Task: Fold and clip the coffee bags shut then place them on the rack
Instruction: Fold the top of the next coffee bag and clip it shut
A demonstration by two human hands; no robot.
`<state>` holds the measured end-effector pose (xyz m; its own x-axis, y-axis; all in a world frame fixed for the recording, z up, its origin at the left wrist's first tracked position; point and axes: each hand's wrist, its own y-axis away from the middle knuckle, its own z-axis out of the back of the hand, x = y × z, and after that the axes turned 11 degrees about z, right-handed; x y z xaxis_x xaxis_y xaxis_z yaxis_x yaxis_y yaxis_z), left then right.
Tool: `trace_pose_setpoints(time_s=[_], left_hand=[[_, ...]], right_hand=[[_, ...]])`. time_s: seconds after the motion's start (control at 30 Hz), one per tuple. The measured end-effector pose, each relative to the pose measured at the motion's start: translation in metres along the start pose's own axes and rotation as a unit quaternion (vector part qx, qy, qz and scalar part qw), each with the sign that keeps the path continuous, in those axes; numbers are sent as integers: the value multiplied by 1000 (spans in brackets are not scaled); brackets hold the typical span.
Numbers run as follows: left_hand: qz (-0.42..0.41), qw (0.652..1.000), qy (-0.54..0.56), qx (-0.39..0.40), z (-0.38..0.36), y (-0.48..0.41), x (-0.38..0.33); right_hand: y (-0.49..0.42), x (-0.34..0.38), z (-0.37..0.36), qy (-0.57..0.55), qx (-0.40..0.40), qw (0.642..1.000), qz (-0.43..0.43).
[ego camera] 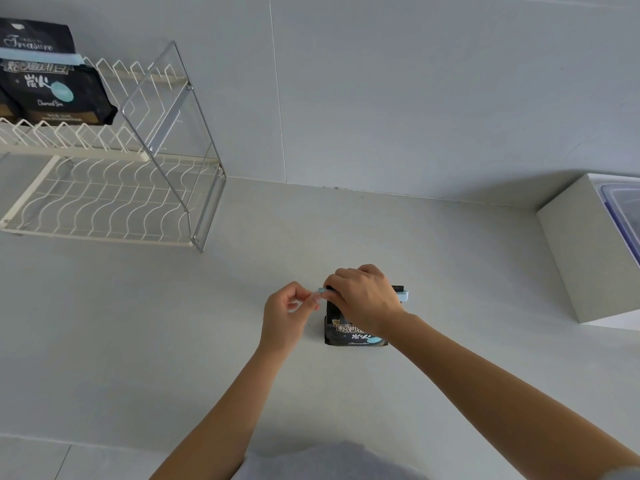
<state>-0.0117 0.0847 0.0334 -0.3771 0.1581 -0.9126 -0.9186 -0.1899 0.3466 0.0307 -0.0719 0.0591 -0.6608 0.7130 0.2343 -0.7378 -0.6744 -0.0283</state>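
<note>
A black coffee bag (pixel 341 332) stands upright on the counter in the middle of the view. A light blue clip (pixel 403 295) runs across its folded top; only its two ends show. My right hand (pixel 363 299) lies over the bag's top and presses on the fold and the clip. My left hand (pixel 287 313) pinches the clip's left end between thumb and fingers. On the upper tier of the white wire rack (pixel 114 199) at the far left sits another black coffee bag (pixel 52 91) with a blue clip across its top.
The rack's lower tier holds nothing. A white box (pixel 568 251) with a clear plastic lid stands at the right against the wall. Pale counter stretches between the rack and the bag.
</note>
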Motion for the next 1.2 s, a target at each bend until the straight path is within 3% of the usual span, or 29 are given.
trace_pose_setpoints(time_s=[0.13, 0.33, 0.47, 0.7, 0.97, 1.13, 1.2], left_hand=[[-11, 1000, -9, -4, -1, 2, -1], [19, 999, -10, 26, -1, 2, -2], [65, 996, 25, 50, -3, -4, -8], [114, 980, 51, 155, -10, -2, 2], [30, 992, 0, 123, -9, 1, 10], [48, 997, 25, 61, -24, 2, 11], [47, 996, 34, 63, -26, 0, 8]], right_hand=[[0, 1, -1, 3, -4, 1000, -1], [0, -5, 12, -99, 2, 995, -13], [4, -3, 15, -184, -56, 981, -20], [3, 3, 16, -226, -102, 967, -50], [11, 15, 14, -148, -84, 985, 31], [2, 12, 29, -198, -104, 975, -16], [-1, 3, 37, -153, -53, 987, -18]])
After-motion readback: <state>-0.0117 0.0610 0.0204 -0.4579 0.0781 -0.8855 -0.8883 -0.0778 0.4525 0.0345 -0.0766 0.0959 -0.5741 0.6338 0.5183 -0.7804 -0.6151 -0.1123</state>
